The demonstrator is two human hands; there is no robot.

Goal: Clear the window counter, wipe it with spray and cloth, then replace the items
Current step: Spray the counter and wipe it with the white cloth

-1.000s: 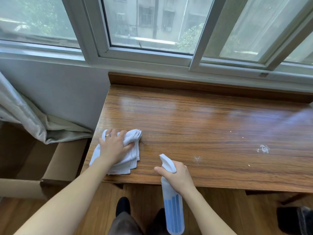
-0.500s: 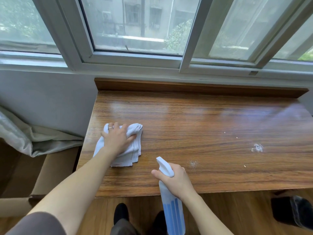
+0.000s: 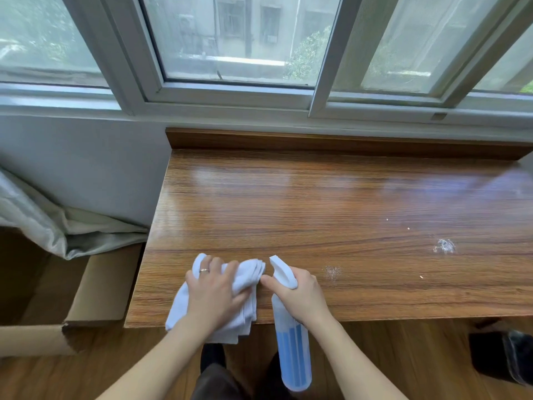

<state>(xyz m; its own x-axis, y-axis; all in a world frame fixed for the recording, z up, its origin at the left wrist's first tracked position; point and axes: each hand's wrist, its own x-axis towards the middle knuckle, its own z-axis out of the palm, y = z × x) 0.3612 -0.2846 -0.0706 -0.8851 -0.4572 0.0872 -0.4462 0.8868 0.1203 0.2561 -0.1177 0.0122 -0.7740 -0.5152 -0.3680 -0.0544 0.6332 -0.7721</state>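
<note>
The wooden window counter (image 3: 331, 203) stretches from the middle to the right edge. A folded white cloth (image 3: 248, 274) lies at its front left edge, partly hanging over. My left hand (image 3: 215, 294) presses flat on the cloth with spread fingers. My right hand (image 3: 300, 293) grips the neck of a blue and white spray bottle (image 3: 292, 350), whose body hangs below the counter edge and whose white nozzle (image 3: 281, 268) almost touches the cloth. White spray spots (image 3: 444, 246) and a small speckled patch (image 3: 332, 271) sit on the wood to the right.
An open cardboard box (image 3: 95, 287) stands on the floor to the left, with a pale curtain (image 3: 57, 226) draped into it. The window frame (image 3: 230, 96) runs along the back. A dark object (image 3: 501, 356) sits on the floor at the lower right.
My left hand has drawn the cloth back to the counter's front edge, where it now overhangs. The cloth and the bottle's nozzle have come close together.
</note>
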